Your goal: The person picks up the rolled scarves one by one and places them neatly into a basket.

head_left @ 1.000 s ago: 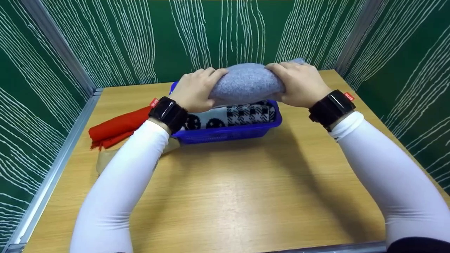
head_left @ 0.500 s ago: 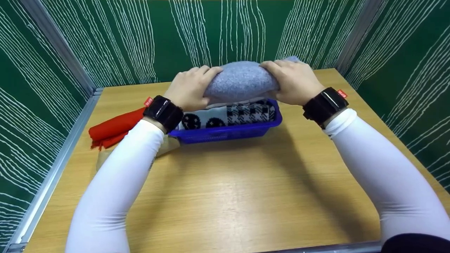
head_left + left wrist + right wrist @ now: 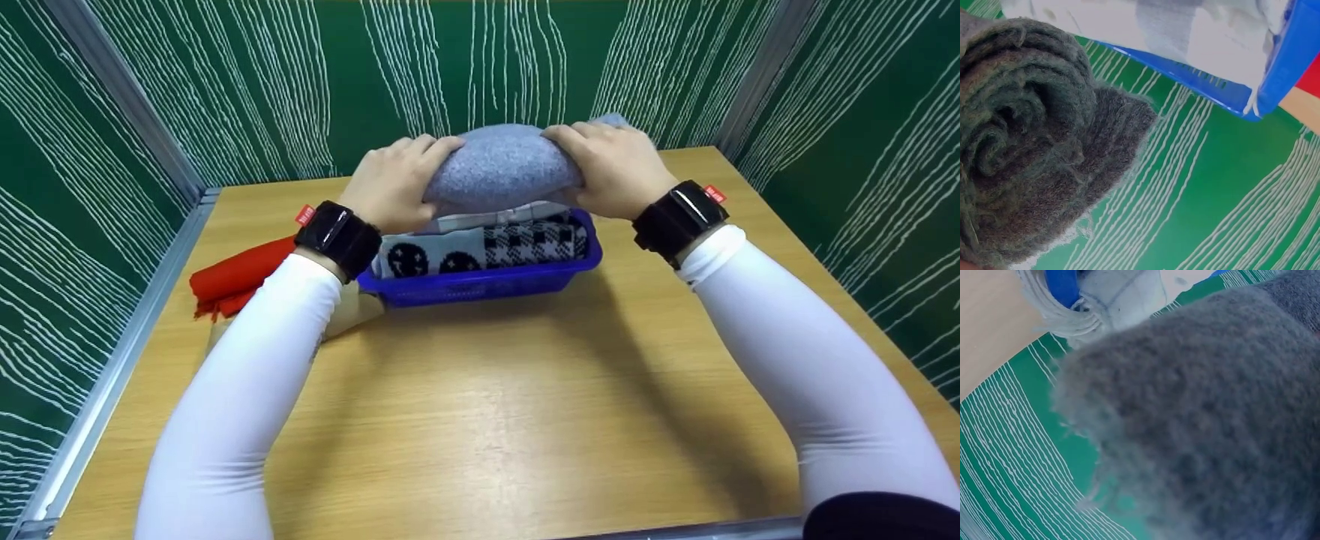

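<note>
**Grey roll held over the blue basket**

You have open tabletop (image 3: 480, 420) in front of you; green panels wall off the far side and both flanks, with a metal rail (image 3: 112, 375) along the left edge. The blue basket (image 3: 480, 283) sits near the back wall and already holds a black-and-white patterned cloth (image 3: 487, 247). A red cloth (image 3: 232, 279) lies just to its left. Your left hand (image 3: 394, 187) and right hand (image 3: 611, 169) each curl round an end of the grey rolled cloth (image 3: 501, 169), which spans between your palms, just above the patterned cloth.
</note>
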### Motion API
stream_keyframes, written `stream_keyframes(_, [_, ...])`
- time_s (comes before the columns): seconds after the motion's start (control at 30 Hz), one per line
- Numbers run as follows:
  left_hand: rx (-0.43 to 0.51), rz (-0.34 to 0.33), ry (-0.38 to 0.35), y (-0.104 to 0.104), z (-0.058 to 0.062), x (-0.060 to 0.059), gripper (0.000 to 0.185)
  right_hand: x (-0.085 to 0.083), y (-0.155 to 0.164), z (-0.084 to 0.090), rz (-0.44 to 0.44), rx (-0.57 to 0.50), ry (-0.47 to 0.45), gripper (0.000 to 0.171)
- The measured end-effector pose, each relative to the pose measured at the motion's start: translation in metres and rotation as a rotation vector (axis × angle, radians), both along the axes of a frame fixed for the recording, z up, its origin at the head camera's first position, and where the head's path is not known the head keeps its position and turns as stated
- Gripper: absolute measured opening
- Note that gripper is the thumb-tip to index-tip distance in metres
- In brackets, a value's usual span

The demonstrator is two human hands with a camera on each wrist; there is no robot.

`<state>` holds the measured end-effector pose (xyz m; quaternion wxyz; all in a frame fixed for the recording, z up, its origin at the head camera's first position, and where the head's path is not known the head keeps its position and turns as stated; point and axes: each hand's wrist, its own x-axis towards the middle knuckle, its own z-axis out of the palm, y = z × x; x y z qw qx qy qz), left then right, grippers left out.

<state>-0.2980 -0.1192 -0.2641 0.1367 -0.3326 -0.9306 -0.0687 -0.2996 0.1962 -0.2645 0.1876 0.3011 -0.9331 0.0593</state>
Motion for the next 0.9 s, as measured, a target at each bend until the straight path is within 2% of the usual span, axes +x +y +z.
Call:
stream_keyframes(0.53, [-0.007, 0.031, 0.036, -0.007, 0.004, -0.006, 0.083, -0.007, -0.011, 0.004, -0.019, 0.012, -0.006, 0.077])
stream_keyframes(0.9, [0.010, 0.055, 0.033, -0.011, 0.009, -0.010, 0.082, -0.013, -0.016, 0.011, -0.026, 0.036, 0.001, 0.077])
